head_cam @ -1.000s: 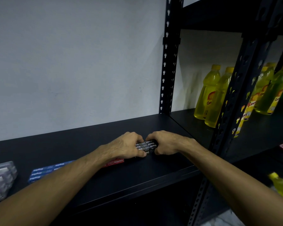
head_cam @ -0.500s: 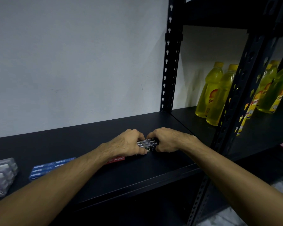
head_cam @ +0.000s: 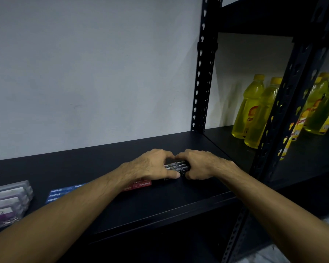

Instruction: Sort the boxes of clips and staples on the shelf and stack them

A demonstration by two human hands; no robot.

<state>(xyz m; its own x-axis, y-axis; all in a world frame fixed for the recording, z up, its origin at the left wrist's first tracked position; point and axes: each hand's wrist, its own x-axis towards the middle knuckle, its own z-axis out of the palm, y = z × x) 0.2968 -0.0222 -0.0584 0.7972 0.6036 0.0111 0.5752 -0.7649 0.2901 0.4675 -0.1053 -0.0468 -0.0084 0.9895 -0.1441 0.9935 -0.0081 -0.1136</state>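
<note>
A pale wall (head_cam: 87,73) rises behind a black metal shelf (head_cam: 160,204), whose perforated upright (head_cam: 204,73) stands at the board's back right corner. Beyond that upright, on the neighbouring shelf board (head_cam: 235,147), yellow drink bottles (head_cam: 254,109) stand upright in a group, partly hidden by a second perforated post (head_cam: 285,118) nearer the camera. Two bare forearms reach in from the bottom edge and meet near the right end of the shelf, about midway between its front and back edges. The left hand (head_cam: 150,166) curls over the left end of a small stack of black staple boxes (head_cam: 177,165), thumb along the front face; the right hand (head_cam: 199,164) curls round the right end, so both hands grip the stack between them as it sits on the board. Just left of it, touching or nearly so, red staple boxes (head_cam: 141,185) lie flat, mostly covered by the left wrist. Further left along the board, blue staple boxes (head_cam: 59,194) lie flat in a row, partly behind the left forearm. At the shelf's left end, near the front edge, clear plastic clip boxes (head_cam: 8,202) are piled with purple showing at the bottom. How many black boxes make up the stack cannot be told.
</note>
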